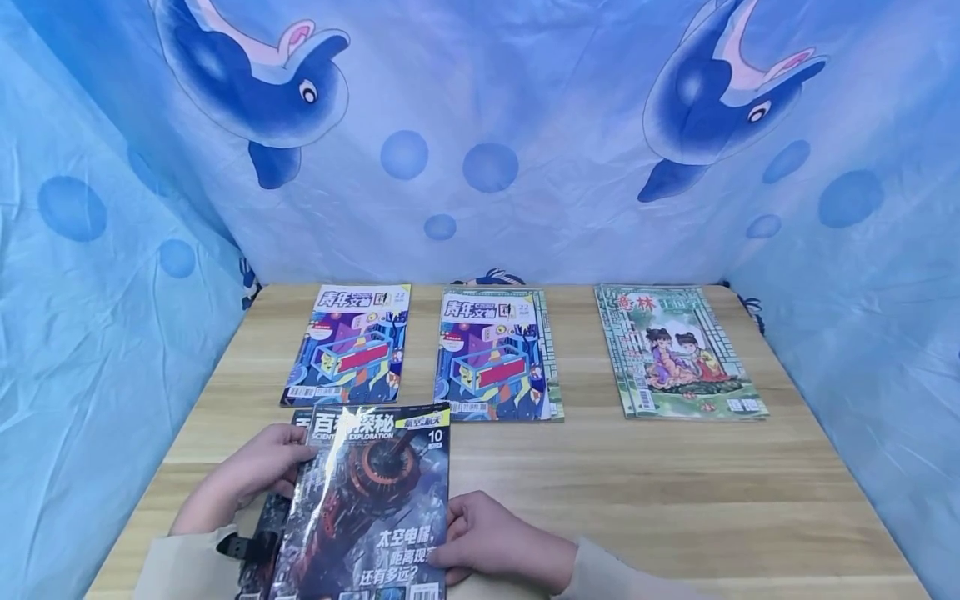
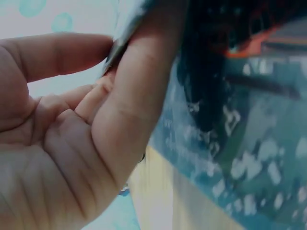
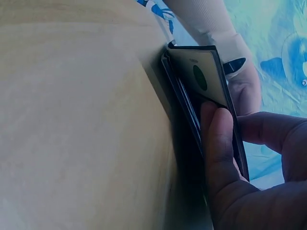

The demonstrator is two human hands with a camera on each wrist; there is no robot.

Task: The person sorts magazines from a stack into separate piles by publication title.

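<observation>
Dark mag (image 1: 360, 508) is being held toward tabletop's (image 1: 637, 500) near L corner; L hand (image 1: 258, 462) pinching its L edge, R hand (image 1: 491, 537) its R edge, lower. I'm guessing light, bendy, slick gloss; opp. edges looking best to grip.

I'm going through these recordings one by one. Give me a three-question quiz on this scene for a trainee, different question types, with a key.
1. What large number is printed at the upper right of the front cover of the dark magazine?

2. True or false: the right stack has the same top cover as the middle stack.

3. In the head view, which edge of the dark magazine does the person's right grip pinch?
A. Top edge
B. Right edge
C. Bottom edge

Key
1. 10
2. False: the two top covers differ in picture and colour.
3. B
</observation>
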